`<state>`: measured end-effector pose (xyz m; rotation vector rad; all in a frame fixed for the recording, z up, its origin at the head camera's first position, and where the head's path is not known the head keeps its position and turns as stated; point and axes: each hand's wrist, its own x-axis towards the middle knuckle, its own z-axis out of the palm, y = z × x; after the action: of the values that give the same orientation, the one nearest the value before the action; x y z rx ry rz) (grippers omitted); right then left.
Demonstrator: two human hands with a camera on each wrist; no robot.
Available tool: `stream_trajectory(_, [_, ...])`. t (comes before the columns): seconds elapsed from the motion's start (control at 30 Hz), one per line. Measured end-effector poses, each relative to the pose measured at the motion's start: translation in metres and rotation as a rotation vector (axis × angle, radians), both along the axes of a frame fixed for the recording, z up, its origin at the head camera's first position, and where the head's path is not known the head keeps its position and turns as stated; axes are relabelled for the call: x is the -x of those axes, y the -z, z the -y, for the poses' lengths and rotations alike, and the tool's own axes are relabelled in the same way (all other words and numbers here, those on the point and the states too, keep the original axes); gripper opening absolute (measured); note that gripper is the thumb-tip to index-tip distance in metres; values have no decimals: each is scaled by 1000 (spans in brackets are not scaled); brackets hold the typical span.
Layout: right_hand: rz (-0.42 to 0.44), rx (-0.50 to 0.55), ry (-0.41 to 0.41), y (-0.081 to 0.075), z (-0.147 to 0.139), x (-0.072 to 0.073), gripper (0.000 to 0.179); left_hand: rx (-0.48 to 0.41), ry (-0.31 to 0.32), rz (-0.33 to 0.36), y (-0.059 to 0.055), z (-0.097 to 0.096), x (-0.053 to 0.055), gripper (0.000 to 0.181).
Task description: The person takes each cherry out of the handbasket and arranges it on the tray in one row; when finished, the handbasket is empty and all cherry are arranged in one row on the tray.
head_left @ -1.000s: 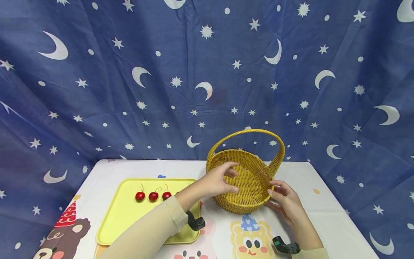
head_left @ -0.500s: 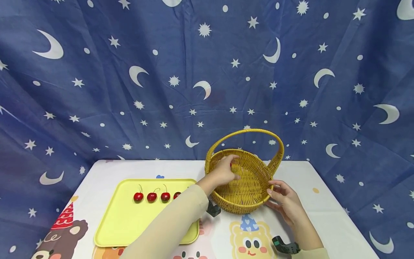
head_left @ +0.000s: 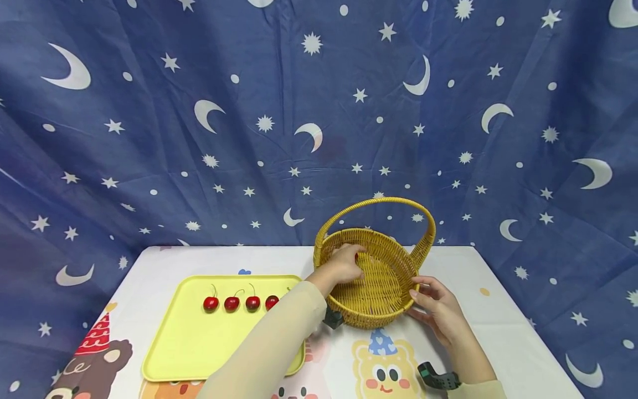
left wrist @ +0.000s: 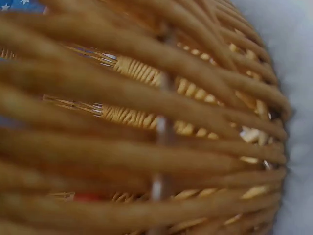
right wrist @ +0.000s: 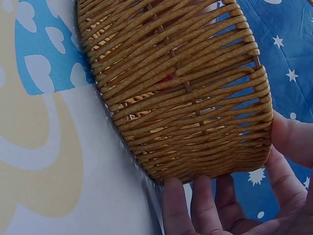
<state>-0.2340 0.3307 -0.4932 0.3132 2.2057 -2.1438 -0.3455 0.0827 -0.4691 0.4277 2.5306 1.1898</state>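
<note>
Inside the tall-handled woven basket (head_left: 379, 282), my left hand (head_left: 341, 266) reaches down along the left wall. A bit of a red cherry (head_left: 356, 257) shows beside its fingers, with the thumb standing apart below; the rest is hidden. Red of that cherry (right wrist: 167, 82) also glints through the weave in the right wrist view. My right hand (head_left: 441, 310) holds the basket's right side, thumb at the rim and the other fingers (right wrist: 176, 208) under the wall. In the left wrist view, the basket weave (left wrist: 122, 152) fills most of the picture.
On the yellow tray (head_left: 174, 343) at the left lie several cherries (head_left: 231, 303) in a row, stems pointing up. My left sleeve (head_left: 269, 343) crosses the tray's right part. A blue star-patterned curtain (head_left: 249, 138) hangs behind the table (head_left: 498, 310).
My left hand has moved right and deeper into the basket, its thumb and fingers drawing closer together. A red cherry has come into sight beside them. The right hand keeps its hold on the basket.
</note>
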Motion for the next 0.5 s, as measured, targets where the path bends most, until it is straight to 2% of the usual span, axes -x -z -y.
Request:
stream_trajectory(0.13, [-4, 5, -1, 0, 1, -1, 38, 56, 49, -24, 4, 0, 0, 56])
stream_trajectory(0.3, [-5, 5, -8, 1, 1, -1, 37, 124, 108, -50, 7, -1, -1, 52])
stream_trajectory(0.4, [1, 1, -8, 1, 0, -1, 36, 134, 124, -50, 7, -1, -2, 48])
stream_trajectory(0.5, [-4, -3, -7, 1, 0, 0, 36, 138, 124, -68, 6, -1, -2, 36])
